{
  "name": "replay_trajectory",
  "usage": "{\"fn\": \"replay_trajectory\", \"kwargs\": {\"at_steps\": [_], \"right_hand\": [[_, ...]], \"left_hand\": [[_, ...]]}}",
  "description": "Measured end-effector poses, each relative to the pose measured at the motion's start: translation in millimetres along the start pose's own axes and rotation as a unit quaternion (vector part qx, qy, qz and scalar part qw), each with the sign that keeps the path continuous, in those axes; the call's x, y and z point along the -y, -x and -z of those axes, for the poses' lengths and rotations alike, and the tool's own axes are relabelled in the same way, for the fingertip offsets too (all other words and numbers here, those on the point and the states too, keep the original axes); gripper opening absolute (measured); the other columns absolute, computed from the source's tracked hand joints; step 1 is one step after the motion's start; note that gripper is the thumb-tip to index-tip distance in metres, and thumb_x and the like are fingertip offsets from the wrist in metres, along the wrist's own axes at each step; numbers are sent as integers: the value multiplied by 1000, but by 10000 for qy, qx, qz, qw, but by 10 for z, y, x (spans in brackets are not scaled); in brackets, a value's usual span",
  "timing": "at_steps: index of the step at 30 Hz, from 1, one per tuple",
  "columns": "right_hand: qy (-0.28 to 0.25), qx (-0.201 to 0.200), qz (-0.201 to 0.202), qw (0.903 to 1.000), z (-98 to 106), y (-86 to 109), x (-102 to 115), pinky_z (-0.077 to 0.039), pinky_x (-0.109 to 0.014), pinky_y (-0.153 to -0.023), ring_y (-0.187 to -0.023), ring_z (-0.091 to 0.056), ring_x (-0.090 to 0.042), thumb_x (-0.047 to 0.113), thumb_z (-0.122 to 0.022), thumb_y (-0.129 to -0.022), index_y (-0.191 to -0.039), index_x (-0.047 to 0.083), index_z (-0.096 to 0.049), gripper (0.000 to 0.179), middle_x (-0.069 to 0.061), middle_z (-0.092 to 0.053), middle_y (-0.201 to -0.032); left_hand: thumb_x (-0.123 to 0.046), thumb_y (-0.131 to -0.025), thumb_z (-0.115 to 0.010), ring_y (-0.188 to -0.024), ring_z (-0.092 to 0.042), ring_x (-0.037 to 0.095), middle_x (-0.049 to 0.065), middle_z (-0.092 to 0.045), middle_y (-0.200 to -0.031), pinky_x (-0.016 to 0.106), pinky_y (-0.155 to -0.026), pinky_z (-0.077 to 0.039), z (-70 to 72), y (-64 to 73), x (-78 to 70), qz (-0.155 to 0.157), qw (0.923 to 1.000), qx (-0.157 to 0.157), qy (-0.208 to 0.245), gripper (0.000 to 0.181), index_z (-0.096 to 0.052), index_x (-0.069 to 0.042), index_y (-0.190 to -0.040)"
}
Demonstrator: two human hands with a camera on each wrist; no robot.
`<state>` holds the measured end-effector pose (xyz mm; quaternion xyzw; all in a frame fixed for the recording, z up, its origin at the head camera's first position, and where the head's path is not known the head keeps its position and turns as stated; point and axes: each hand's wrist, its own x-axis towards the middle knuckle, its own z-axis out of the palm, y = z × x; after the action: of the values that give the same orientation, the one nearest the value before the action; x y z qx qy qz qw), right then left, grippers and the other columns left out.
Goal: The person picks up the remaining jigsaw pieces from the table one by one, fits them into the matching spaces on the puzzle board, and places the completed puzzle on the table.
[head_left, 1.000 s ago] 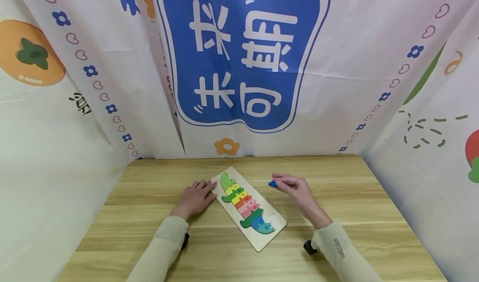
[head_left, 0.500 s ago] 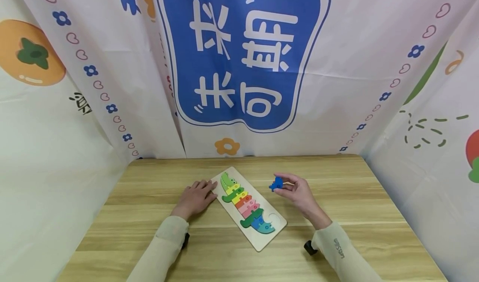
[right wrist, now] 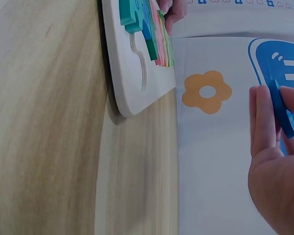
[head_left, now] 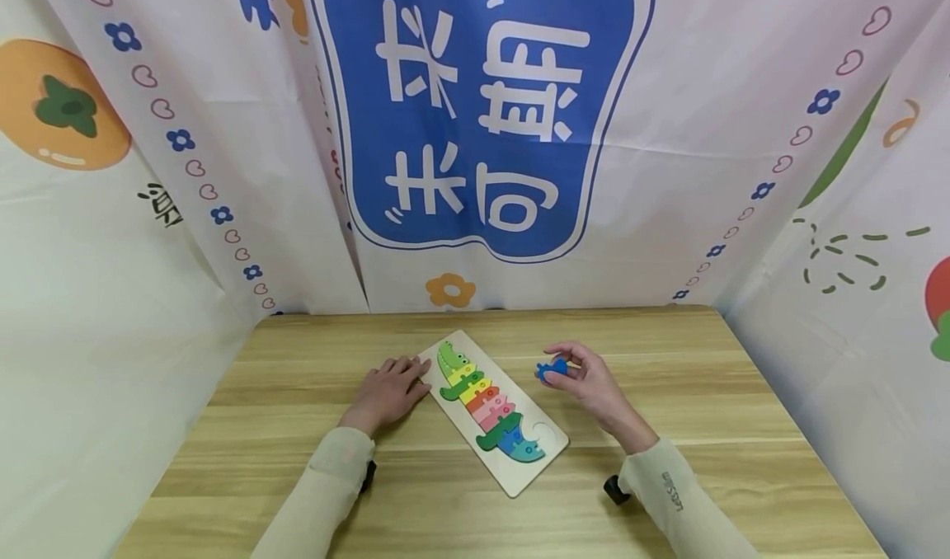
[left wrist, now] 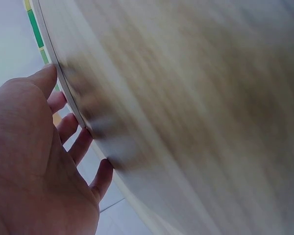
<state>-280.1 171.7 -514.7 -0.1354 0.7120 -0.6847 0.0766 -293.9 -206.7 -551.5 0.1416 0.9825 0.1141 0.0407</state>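
Note:
A wooden puzzle board (head_left: 510, 483) lies slanted on the table, with a multicoloured crocodile (head_left: 491, 409) fitted in it from green head to teal piece. At the tail end shows a bare curved recess (right wrist: 143, 68). My left hand (head_left: 384, 394) rests on the table with its fingertips at the board's upper left edge; thumb and fingers touch that edge in the left wrist view. Right of the board, my right hand (head_left: 596, 384) pinches a blue puzzle piece (head_left: 552, 370) between thumb and fingers, raised above the table. In the right wrist view the piece (right wrist: 282, 108) appears nearly edge-on.
The wood-grain table (head_left: 260, 460) runs back to a printed white cloth (head_left: 653, 213) behind it. More printed cloth hangs at both sides. A black wrist strap part (head_left: 615, 490) juts out under the right sleeve.
The blue piece has turned in my right fingers, showing its broad face half a second ago and now lying tilted flatter. My left hand and the board stay where they were.

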Motion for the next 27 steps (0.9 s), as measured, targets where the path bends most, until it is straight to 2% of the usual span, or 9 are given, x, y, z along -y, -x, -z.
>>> {"fn": "replay_trajectory", "kwargs": {"at_steps": [4,9,11,15,18,21,27], "right_hand": [[209,13,-42,9998,8,3,-17,-61,-31,-87,-95,-71,-17,2,-74,-94,-137,-5,-56,46,-17,-59,-113],[223,88,-184,9995,21,14,-53,-61,-46,-89,-90,-75,-18,4,-73,-96,-135,-5,-56,43,-25,-68,-115],[302,145,-261,9991,23,18,-66,-61,-47,-88,-90,-76,-19,6,-73,-96,-133,-5,-58,41,-26,-68,-116],[787,427,-602,9942,18,40,-91,-63,-42,-84,-88,-75,-23,11,-78,-93,-126,0,-68,36,-20,-66,-113],[1335,744,-794,9851,1,68,-118,-62,-38,-80,-88,-70,-22,15,-81,-91,-121,7,-75,32,-12,-66,-108],[1668,950,-857,9777,-23,93,-146,-58,-35,-79,-93,-64,-21,16,-82,-90,-119,11,-78,29,-9,-68,-105],[1911,1105,-984,9704,-40,130,-180,-55,-28,-71,-92,-60,-21,12,-82,-88,-113,12,-80,24,-6,-67,-100]], "left_hand": [[-44,-109,-48,-147,-39,38,12,-45,-160,62,-111,-38,10,0,-7,0,10000,13,-9,55,-45,-21,-159],[-44,-110,-47,-147,-39,39,12,-44,-161,63,-110,-38,9,4,-5,-41,10000,36,-20,55,-45,-20,-159],[-44,-110,-47,-147,-39,40,12,-44,-161,63,-110,-38,16,9,-4,-34,10000,38,-10,54,-45,-20,-159],[-43,-110,-48,-147,-38,40,13,-44,-161,64,-111,-37,31,11,-3,-22,10000,25,8,55,-44,-20,-159],[-43,-110,-48,-147,-39,40,13,-44,-161,64,-110,-38,28,8,-3,-38,10000,39,-23,55,-45,-19,-159],[-43,-110,-48,-147,-38,40,13,-44,-161,64,-110,-38,28,9,-8,-24,10000,75,-25,55,-44,-19,-159],[-43,-110,-48,-147,-38,40,13,-43,-162,64,-110,-37,35,4,-24,-26,10000,71,6,55,-44,-19,-159]]}}
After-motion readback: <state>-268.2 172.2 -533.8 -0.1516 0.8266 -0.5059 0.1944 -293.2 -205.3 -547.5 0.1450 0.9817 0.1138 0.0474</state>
